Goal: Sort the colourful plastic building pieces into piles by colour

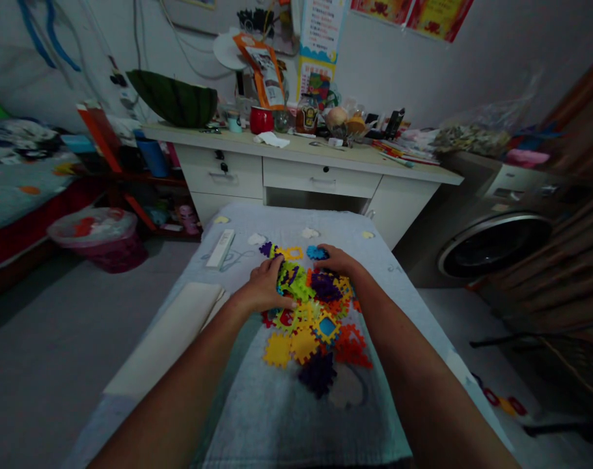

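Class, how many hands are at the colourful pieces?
2: the left hand is beside the green pieces; the right hand is farther right, at a blue piece. Neither is hidden, though some fingertips may be.

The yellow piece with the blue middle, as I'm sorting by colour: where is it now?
In the head view, the yellow-and-blue piece sits in the pile, just right of centre, between a yellow piece and a red piece.

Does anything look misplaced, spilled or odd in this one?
A few red and yellow items lie on the floor at the right, apart from the notched plastic pieces heaped on the cloth, so they look stray. No spill shows.
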`<state>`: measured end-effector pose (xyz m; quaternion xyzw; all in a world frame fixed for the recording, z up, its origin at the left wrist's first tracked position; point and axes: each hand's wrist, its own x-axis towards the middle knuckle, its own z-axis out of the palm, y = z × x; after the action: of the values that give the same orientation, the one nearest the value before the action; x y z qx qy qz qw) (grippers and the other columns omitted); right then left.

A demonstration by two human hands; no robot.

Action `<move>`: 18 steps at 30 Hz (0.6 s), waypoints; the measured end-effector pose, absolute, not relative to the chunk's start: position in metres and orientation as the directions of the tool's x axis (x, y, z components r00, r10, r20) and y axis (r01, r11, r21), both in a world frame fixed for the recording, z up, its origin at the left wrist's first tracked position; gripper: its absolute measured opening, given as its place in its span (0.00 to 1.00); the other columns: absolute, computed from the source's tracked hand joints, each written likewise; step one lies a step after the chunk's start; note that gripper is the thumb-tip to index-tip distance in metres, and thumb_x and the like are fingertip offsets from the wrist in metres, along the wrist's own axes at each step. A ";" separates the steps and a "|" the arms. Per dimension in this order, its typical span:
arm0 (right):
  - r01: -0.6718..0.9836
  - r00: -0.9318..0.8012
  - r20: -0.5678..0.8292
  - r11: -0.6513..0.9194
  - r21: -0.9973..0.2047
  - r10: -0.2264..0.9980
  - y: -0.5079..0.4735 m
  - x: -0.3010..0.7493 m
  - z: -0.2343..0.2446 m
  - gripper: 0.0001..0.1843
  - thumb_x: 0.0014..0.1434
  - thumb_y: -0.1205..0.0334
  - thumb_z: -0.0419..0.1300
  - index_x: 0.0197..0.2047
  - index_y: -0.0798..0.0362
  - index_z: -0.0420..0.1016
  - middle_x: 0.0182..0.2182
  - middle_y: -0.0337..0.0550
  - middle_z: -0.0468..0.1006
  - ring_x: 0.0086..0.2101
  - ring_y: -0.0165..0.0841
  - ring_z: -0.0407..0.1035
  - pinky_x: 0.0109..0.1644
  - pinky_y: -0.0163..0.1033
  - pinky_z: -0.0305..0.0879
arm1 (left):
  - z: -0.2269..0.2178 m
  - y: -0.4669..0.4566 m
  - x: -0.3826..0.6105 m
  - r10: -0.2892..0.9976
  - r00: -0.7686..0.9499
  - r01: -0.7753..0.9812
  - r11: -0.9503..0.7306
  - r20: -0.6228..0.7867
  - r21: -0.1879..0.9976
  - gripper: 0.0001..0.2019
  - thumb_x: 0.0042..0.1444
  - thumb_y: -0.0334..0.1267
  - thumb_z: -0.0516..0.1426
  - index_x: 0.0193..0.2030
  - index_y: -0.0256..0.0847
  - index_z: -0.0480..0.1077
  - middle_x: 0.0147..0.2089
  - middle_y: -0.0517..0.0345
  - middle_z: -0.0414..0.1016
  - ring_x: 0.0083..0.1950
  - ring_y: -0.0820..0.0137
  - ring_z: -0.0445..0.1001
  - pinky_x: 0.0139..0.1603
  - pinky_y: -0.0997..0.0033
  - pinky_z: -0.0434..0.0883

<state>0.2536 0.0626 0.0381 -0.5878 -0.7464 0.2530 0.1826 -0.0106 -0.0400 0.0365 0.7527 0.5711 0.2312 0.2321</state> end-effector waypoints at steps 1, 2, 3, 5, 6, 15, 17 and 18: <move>0.776 -0.278 -0.020 0.212 -0.594 0.960 0.061 0.248 0.039 0.29 0.42 0.56 0.72 0.50 0.45 0.75 0.47 0.43 0.78 0.46 0.40 0.71 0.54 0.46 0.66 | 0.037 -0.041 -0.005 0.971 0.228 0.759 -0.227 0.077 0.610 0.58 0.28 0.50 0.71 0.69 0.43 0.54 0.69 0.37 0.56 0.68 0.42 0.59 0.64 0.47 0.62; 0.760 -0.307 -0.012 0.237 -0.606 0.952 0.060 0.244 0.040 0.26 0.42 0.59 0.71 0.48 0.46 0.76 0.46 0.42 0.78 0.45 0.38 0.71 0.52 0.44 0.67 | 0.037 -0.042 0.000 0.970 0.229 0.758 -0.230 0.081 0.611 0.57 0.29 0.49 0.71 0.69 0.42 0.54 0.69 0.37 0.56 0.68 0.43 0.60 0.64 0.48 0.62; 0.737 -0.331 -0.008 0.253 -0.627 0.944 0.058 0.240 0.041 0.24 0.42 0.60 0.70 0.45 0.48 0.77 0.44 0.41 0.78 0.43 0.36 0.71 0.50 0.42 0.67 | 0.038 -0.042 0.005 0.966 0.237 0.754 -0.248 0.101 0.608 0.55 0.30 0.47 0.70 0.69 0.42 0.54 0.69 0.39 0.57 0.67 0.44 0.61 0.64 0.49 0.62; 0.675 -0.380 -0.024 0.260 -0.691 0.925 0.054 0.234 0.045 0.17 0.45 0.62 0.68 0.41 0.52 0.77 0.38 0.39 0.78 0.38 0.32 0.71 0.45 0.37 0.67 | 0.038 -0.039 0.013 0.953 0.257 0.735 -0.300 0.159 0.608 0.50 0.34 0.42 0.69 0.67 0.42 0.57 0.67 0.41 0.61 0.67 0.47 0.62 0.65 0.50 0.62; 0.637 -0.406 -0.039 0.252 -0.728 0.913 0.052 0.232 0.046 0.14 0.46 0.62 0.66 0.39 0.53 0.77 0.34 0.37 0.78 0.35 0.30 0.70 0.43 0.36 0.67 | 0.037 -0.037 0.015 0.950 0.250 0.725 -0.310 0.185 0.614 0.48 0.35 0.39 0.68 0.66 0.41 0.58 0.66 0.41 0.62 0.66 0.49 0.63 0.65 0.52 0.62; 0.431 -0.546 0.075 0.357 -0.829 0.834 0.017 0.220 0.084 0.11 0.51 0.58 0.63 0.37 0.54 0.78 0.35 0.38 0.79 0.36 0.31 0.70 0.46 0.36 0.65 | 0.037 -0.007 0.007 0.936 0.230 0.513 -0.348 0.265 0.784 0.37 0.42 0.33 0.62 0.63 0.40 0.62 0.63 0.48 0.68 0.63 0.60 0.68 0.64 0.59 0.64; 0.417 -0.571 0.111 0.404 -0.814 0.813 0.001 0.217 0.094 0.11 0.52 0.57 0.62 0.37 0.53 0.78 0.37 0.38 0.79 0.38 0.32 0.71 0.47 0.37 0.65 | 0.044 -0.004 0.008 0.937 0.211 0.474 -0.346 0.277 0.810 0.37 0.44 0.36 0.63 0.63 0.42 0.61 0.56 0.50 0.73 0.58 0.61 0.72 0.61 0.60 0.67; 0.408 -0.585 0.122 0.421 -0.810 0.802 -0.007 0.217 0.099 0.11 0.53 0.57 0.62 0.37 0.53 0.78 0.37 0.38 0.80 0.39 0.32 0.71 0.47 0.37 0.64 | 0.048 -0.003 0.009 0.939 0.207 0.457 -0.342 0.275 0.821 0.37 0.45 0.37 0.63 0.64 0.42 0.61 0.52 0.52 0.75 0.55 0.62 0.74 0.59 0.60 0.68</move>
<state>0.2166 -0.0065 0.0988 -0.3767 -0.8031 0.3839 0.2563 0.0085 -0.0028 0.0484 0.7157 0.4876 0.3982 0.3025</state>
